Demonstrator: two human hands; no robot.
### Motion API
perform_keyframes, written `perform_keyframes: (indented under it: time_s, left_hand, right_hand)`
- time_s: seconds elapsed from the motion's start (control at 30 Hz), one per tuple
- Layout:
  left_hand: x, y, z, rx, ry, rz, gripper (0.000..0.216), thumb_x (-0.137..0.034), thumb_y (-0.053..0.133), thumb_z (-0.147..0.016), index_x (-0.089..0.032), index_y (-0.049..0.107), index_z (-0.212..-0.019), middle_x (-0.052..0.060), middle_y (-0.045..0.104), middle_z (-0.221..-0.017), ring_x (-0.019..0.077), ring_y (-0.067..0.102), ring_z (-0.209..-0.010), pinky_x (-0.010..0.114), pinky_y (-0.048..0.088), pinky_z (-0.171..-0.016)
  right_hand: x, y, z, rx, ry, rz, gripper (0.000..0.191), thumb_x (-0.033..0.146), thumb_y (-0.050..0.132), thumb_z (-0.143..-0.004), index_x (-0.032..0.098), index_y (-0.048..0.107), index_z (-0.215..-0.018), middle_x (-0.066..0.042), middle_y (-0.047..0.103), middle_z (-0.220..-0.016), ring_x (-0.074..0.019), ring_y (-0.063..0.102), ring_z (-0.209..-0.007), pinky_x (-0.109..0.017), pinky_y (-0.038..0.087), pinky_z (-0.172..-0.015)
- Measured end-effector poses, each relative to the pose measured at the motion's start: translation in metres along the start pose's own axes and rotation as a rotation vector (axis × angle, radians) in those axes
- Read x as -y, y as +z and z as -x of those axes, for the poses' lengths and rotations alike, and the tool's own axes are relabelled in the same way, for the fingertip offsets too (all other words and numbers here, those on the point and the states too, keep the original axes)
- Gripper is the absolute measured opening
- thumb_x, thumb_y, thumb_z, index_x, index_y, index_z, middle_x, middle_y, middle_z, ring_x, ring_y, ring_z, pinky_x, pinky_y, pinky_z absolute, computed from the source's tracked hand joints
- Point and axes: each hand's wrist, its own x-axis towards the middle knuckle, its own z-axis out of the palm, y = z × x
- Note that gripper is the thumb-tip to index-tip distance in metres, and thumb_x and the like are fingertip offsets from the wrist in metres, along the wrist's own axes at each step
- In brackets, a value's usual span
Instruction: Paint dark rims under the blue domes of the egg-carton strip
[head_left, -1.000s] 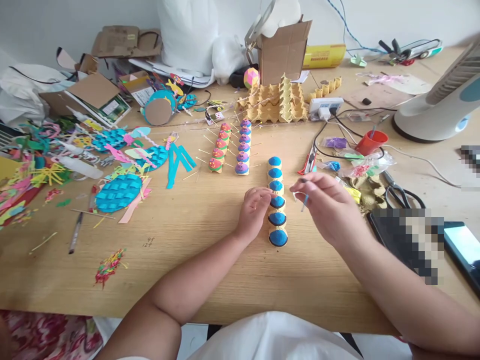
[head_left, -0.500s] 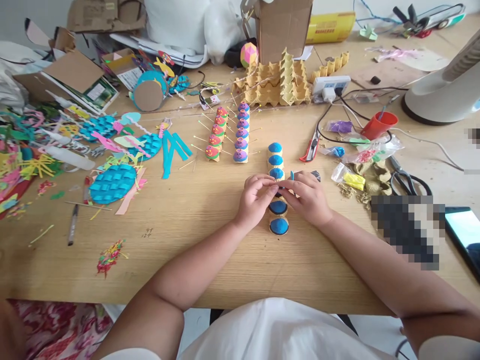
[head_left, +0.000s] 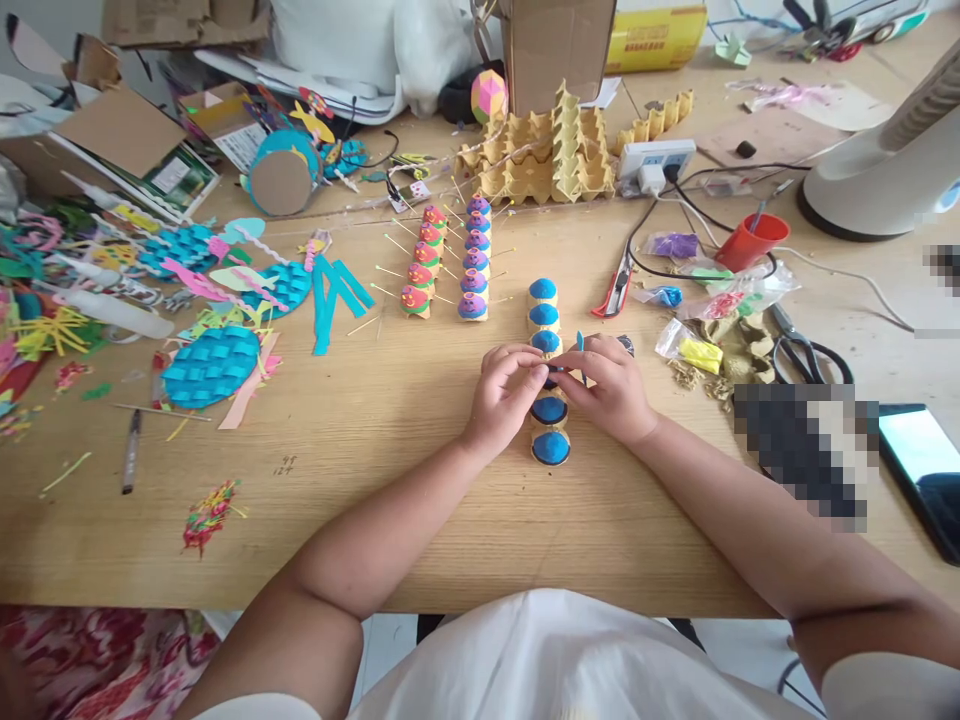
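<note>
A row of blue-topped egg-carton cups (head_left: 544,315) runs down the middle of the wooden table (head_left: 390,480). Both my hands meet over the middle cups of that row. My left hand (head_left: 504,390) is closed, its fingertips pinched against one cup. My right hand (head_left: 613,385) is closed on a thin blue-tipped stick (head_left: 580,343) that points up beside the row. The two nearest cups (head_left: 550,430) show below my hands.
Two finished rows of painted cups with sticks (head_left: 450,268) stand farther back. Egg cartons (head_left: 547,160), a cardboard box (head_left: 555,45), a red cup (head_left: 750,243), scissors (head_left: 806,350), a fan base (head_left: 877,170) and a phone (head_left: 919,460) lie right; blue paper crafts (head_left: 210,365) clutter the left.
My right hand came in from the right with the stick and joined my left hand over the row. The view has tilted down slightly.
</note>
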Motion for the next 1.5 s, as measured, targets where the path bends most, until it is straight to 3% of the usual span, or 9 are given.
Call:
perform_keyframes:
  time_s: [0.83, 1.0, 1.23, 1.5]
  left_hand:
    - [0.0059, 0.0001, 0.0003, -0.032, 0.101, -0.122, 0.039, -0.064, 0.066, -0.105, -0.028, 0.075, -0.094, 0.006, 0.079, -0.113, 0.0261, 0.068, -0.119, 0.047, 0.048, -0.113]
    - [0.0070, 0.0006, 0.0004, -0.016, 0.135, -0.105, 0.033, -0.060, 0.067, -0.106, -0.028, 0.075, -0.102, 0.007, 0.079, -0.115, 0.0260, 0.069, -0.120, 0.048, 0.050, -0.113]
    - [0.0049, -0.0009, 0.0021, -0.005, 0.170, -0.146, 0.035, -0.058, 0.068, -0.106, -0.029, 0.074, -0.124, 0.008, 0.078, -0.125, 0.0252, 0.069, -0.125, 0.046, 0.049, -0.117]
    - [0.0065, -0.0010, -0.0005, 0.003, 0.262, -0.168, 0.021, -0.048, 0.070, -0.107, -0.030, 0.080, -0.115, 0.005, 0.079, -0.120, 0.0233, 0.071, -0.122, 0.046, 0.051, -0.114]
  right_hand:
    - [0.0002, 0.0046, 0.0004, -0.078, -0.115, 0.016, 0.006, 0.028, 0.075, -0.103, 0.026, 0.077, -0.109, -0.003, 0.076, -0.088, -0.0219, 0.067, -0.081, -0.039, 0.049, -0.074]
    - [-0.0002, 0.0046, -0.0002, -0.087, -0.091, -0.012, 0.004, 0.028, 0.074, -0.104, 0.026, 0.078, -0.105, -0.002, 0.075, -0.083, -0.0205, 0.065, -0.077, -0.038, 0.046, -0.071]
    - [0.0028, 0.0024, -0.0034, -0.070, -0.023, -0.105, 0.022, 0.037, 0.065, -0.110, 0.023, 0.072, -0.093, -0.002, 0.070, -0.077, -0.0187, 0.062, -0.073, -0.036, 0.046, -0.069]
    - [0.0027, 0.0042, -0.0050, -0.010, 0.034, -0.250, 0.037, 0.045, 0.056, -0.113, 0.024, 0.065, -0.084, -0.002, 0.069, -0.075, -0.0176, 0.061, -0.072, -0.035, 0.048, -0.072]
